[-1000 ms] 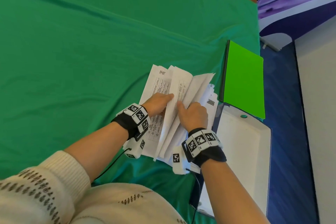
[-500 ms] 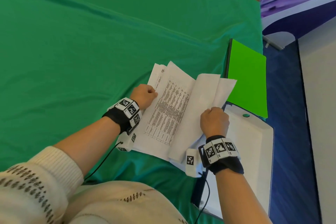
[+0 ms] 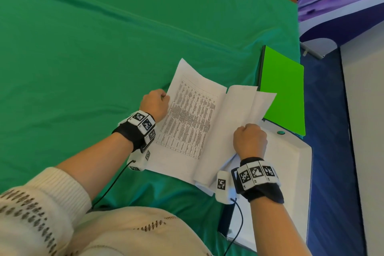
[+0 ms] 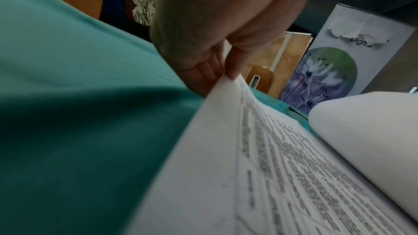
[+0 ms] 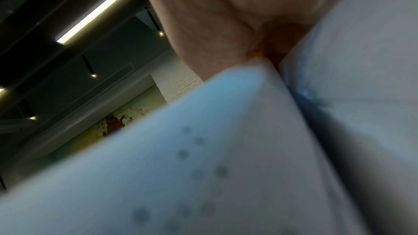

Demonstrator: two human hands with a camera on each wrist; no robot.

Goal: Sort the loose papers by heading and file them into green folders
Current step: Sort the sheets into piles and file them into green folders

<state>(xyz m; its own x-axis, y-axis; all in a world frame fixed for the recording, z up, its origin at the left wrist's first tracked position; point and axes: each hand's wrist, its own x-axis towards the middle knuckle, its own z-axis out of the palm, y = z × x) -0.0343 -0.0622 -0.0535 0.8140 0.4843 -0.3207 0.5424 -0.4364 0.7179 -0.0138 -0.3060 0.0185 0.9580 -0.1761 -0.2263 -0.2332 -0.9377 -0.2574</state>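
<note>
Left hand [image 3: 154,103], fingers [image 4: 233,63] pinching the left edge of a printed sheet [image 3: 188,122], right hand [image 3: 250,139] gripping blank-backed papers [image 3: 239,114] lifted beside it, all above the green-clothed table [image 3: 104,48], green folder [image 3: 282,89] just right, on the table's edge.

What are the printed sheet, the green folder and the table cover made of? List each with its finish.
Printed sheet: thin matte paper; it bends where the left hand pinches it.
Green folder: stiff card or plastic, probably; flat, smooth, bright.
Table cover: woven fabric, slight sheen; creased.
</note>
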